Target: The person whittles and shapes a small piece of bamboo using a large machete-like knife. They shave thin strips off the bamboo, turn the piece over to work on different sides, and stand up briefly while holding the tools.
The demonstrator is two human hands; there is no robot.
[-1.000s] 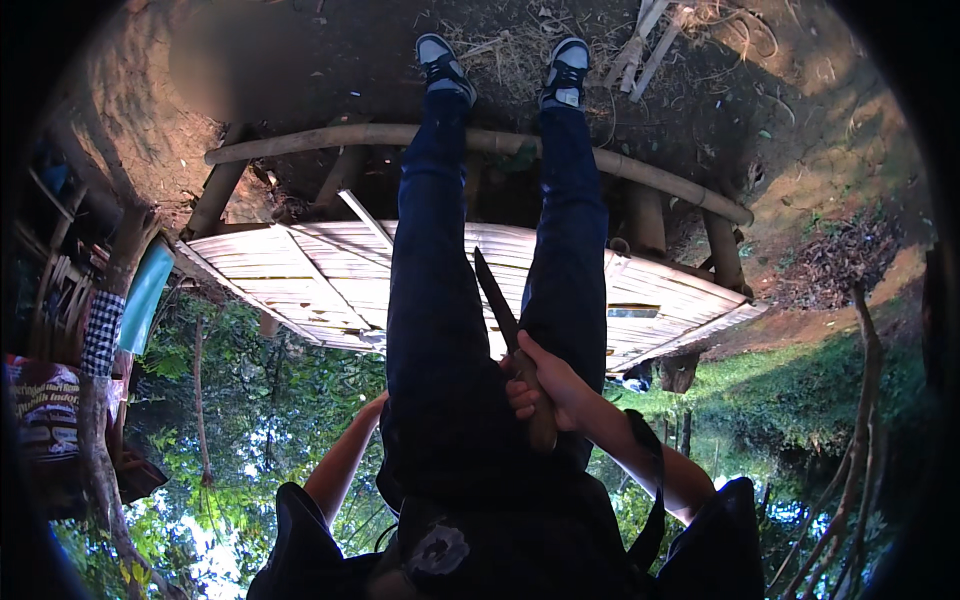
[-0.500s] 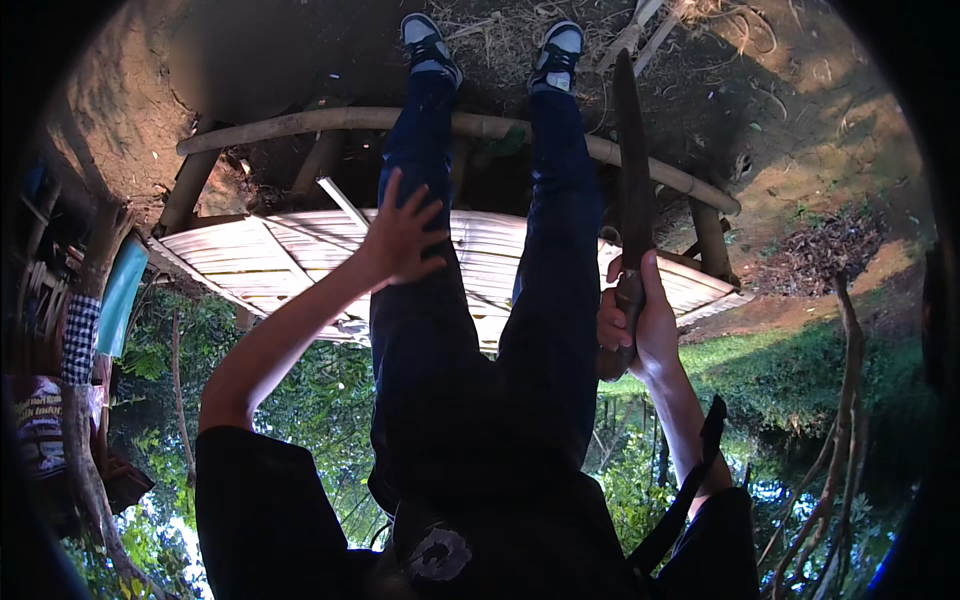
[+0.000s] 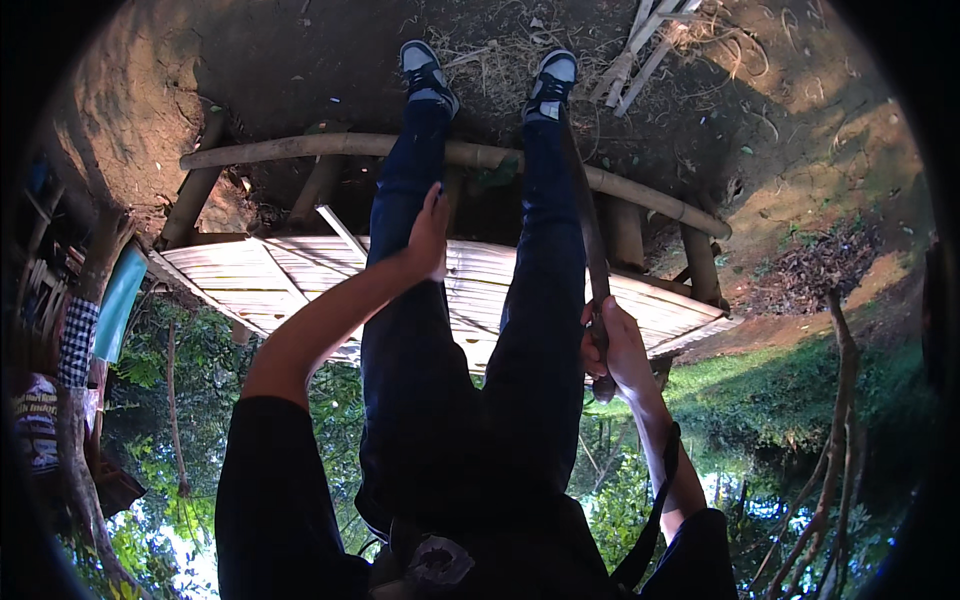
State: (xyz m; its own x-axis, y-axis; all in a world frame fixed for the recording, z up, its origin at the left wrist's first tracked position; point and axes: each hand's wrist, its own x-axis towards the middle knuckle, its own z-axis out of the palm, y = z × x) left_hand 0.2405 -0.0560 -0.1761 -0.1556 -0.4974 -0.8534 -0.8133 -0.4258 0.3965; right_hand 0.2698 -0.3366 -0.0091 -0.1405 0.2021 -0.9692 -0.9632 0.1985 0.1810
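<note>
My right hand is wrapped around the dark handle of a machete. Its long blade points away from me along the right side of my right leg, turned nearly edge-on, with the tip end close to my right shoe. Over my left thigh, my left hand is seen from its side, with fingers stretched out and nothing held in them. Whether it touches the trouser leg, I cannot tell. Both legs, in dark blue trousers, stretch out across a slatted bamboo bench.
A bamboo pole runs across beyond the slats. Split bamboo strips and fibrous shavings lie on the dirt near my shoes. At the left stand a wooden post and a teal cloth. A thin trunk rises at the right.
My right hand has moved left and turned the machete from broadside to nearly edge-on, its tip now nearer my shoe. My left hand has shifted right, turned sideways and brought its spread fingers together.
</note>
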